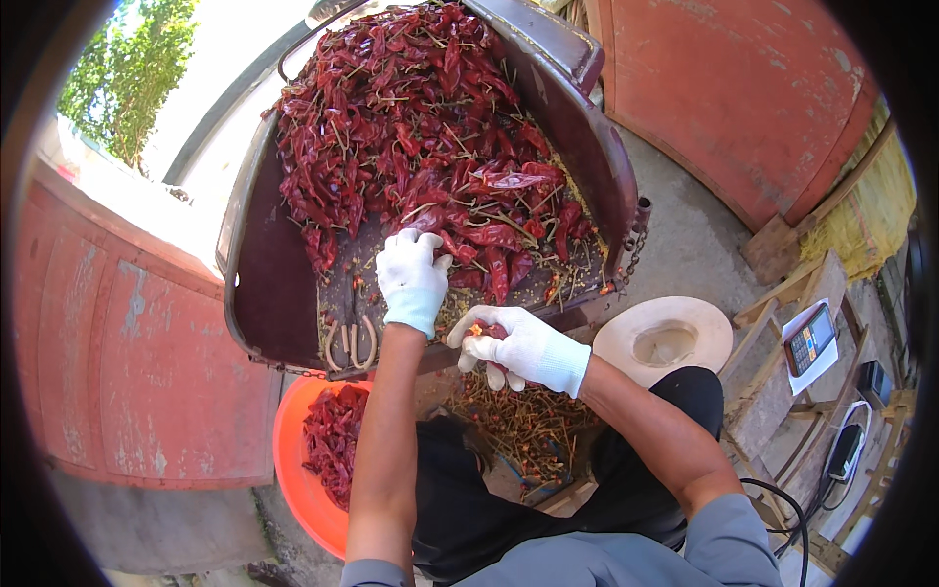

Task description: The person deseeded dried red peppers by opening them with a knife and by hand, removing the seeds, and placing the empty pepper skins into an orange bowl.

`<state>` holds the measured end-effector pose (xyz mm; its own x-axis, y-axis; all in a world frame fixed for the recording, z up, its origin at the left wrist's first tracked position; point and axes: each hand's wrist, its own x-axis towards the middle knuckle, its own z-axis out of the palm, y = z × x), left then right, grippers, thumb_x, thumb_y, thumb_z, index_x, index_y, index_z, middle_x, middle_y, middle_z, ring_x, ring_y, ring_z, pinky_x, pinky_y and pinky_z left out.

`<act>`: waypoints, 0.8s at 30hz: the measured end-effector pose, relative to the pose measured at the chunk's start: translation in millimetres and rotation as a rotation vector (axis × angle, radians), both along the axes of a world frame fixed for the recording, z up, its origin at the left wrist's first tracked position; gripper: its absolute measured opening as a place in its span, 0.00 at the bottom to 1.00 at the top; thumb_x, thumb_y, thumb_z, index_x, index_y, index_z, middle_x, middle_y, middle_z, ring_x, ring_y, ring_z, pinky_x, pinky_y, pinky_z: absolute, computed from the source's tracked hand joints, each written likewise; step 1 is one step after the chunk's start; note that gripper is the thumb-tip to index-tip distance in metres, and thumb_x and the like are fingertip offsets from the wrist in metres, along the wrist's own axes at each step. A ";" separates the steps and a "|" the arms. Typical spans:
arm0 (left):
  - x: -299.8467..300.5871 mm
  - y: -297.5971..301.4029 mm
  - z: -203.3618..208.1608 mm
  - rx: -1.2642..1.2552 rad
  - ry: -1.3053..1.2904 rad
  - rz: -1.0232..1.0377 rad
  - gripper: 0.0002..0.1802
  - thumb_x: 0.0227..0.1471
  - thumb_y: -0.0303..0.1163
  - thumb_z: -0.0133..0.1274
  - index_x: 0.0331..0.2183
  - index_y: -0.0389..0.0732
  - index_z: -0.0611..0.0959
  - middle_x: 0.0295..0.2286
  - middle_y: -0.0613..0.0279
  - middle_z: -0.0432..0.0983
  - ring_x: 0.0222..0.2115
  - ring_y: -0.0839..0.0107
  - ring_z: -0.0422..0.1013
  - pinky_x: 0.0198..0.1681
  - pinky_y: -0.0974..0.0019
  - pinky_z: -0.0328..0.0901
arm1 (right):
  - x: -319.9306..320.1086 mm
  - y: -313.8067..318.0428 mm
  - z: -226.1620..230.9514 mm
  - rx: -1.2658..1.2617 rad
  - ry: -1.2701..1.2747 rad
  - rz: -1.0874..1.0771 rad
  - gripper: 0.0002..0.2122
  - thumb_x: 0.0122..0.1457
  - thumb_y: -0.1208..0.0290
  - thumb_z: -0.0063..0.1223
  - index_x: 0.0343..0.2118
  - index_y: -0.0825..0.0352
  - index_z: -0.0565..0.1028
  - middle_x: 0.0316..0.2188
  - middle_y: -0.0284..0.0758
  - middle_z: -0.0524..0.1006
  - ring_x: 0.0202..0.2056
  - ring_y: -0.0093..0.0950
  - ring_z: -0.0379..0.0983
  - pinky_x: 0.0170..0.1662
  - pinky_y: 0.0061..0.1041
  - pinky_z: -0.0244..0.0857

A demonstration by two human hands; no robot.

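A large heap of dried red chili peppers (411, 127), many with stems on, lies in a dark metal cart bed (264, 284). My left hand (411, 272), in a white glove, is at the heap's near edge with its fingers curled; what they hold, if anything, is hidden. Lower and to the right, over the bed's front edge, my right hand (523, 347) is gloved too and closed around a dark red dried chili pepper (494, 331), mostly covered by the fingers. Below it, between my legs, is a pile of stems and bits (528, 430).
An orange tub (290, 440) with red chili pieces (335, 435) stands beside my left forearm. A pale hat (665, 340) lies right of the cart. Farther right, a wooden frame (763, 401) carries a keypad device (809, 340) and cables. Red metal panels (127, 342) flank the cart.
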<state>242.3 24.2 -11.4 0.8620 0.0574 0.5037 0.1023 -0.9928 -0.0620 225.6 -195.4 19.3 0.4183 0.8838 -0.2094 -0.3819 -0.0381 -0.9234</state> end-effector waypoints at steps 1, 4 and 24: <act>-1.8 0.9 2.1 0.002 0.020 -0.005 0.16 0.41 0.37 0.66 0.36 0.48 0.84 0.32 0.62 0.77 0.36 0.61 0.73 0.40 0.57 0.66 | -1.4 0.3 0.8 -0.011 0.001 -0.012 0.08 0.65 0.68 0.46 0.43 0.64 0.73 0.30 0.30 0.78 0.19 0.16 0.68 0.17 0.16 0.61; -8.0 6.8 2.0 -0.071 0.067 -0.063 0.16 0.41 0.37 0.67 0.36 0.47 0.84 0.31 0.60 0.77 0.35 0.59 0.74 0.40 0.55 0.68 | -5.4 2.1 3.5 -0.047 0.001 -0.039 0.08 0.64 0.66 0.49 0.41 0.64 0.73 0.28 0.29 0.77 0.18 0.16 0.68 0.17 0.16 0.60; -34.5 -2.9 18.7 -0.827 -0.058 -0.010 0.17 0.54 0.23 0.58 0.47 0.37 0.81 0.33 0.59 0.82 0.29 0.76 0.76 0.37 0.72 0.70 | -1.5 2.0 -3.8 -0.094 0.059 -0.202 0.11 0.63 0.63 0.53 0.38 0.66 0.73 0.28 0.32 0.78 0.18 0.17 0.69 0.14 0.17 0.60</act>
